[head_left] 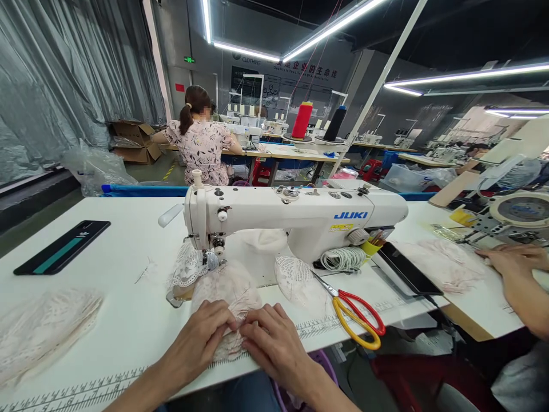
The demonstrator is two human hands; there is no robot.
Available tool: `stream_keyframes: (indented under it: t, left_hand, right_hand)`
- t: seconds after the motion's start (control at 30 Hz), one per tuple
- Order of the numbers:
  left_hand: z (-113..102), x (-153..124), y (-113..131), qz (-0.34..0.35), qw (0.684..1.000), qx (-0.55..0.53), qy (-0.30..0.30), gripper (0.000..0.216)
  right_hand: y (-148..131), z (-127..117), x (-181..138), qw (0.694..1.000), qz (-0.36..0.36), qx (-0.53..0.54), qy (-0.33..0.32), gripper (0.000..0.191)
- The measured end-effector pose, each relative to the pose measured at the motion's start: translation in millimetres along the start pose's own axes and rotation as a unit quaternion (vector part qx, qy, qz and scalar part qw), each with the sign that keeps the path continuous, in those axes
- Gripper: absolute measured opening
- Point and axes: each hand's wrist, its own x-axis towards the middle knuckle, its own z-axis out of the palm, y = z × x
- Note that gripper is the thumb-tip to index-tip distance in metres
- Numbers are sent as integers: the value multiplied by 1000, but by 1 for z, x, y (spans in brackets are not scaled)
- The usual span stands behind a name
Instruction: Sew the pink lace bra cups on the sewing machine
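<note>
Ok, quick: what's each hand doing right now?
Left hand: open, fingers pressing the pale pink lace fabric piece.
Right hand: open, flat on the same lace.

Head-worn view, facing forward and down, table (128,320) close below

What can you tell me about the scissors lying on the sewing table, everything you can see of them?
The scissors lie flat and closed on the white table, near its front edge, right of the person's right hand, which does not touch them. The blades look like bare metal and point up-left, their tips overlapping a pale lace piece in front of the sewing machine. One handle loop is red, the other yellow, seemingly plastic.
</note>
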Motion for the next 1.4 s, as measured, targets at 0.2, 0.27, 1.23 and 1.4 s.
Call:
stream_keyframes:
  t: [0.2, 0.27, 1.23, 1.4]
  left_hand:
    - [-2, -1, 1, 2, 999, 22, -26, 35]
    - [-2, -1, 1, 1, 999, 25, -27, 36]
    - [2, -8, 2, 22, 996, 79, -33, 12]
    - [0, -7, 1, 27, 997, 68, -20, 20]
  right_hand:
    - [1, 3, 0, 999, -27, -22, -16, 11]
    - [1, 4, 1, 999, -28, -25, -12, 6]
    - [0, 3, 9, 997, 56, 25, -40, 18]
    - [-1, -2, 9, 995, 76, 54, -21, 20]
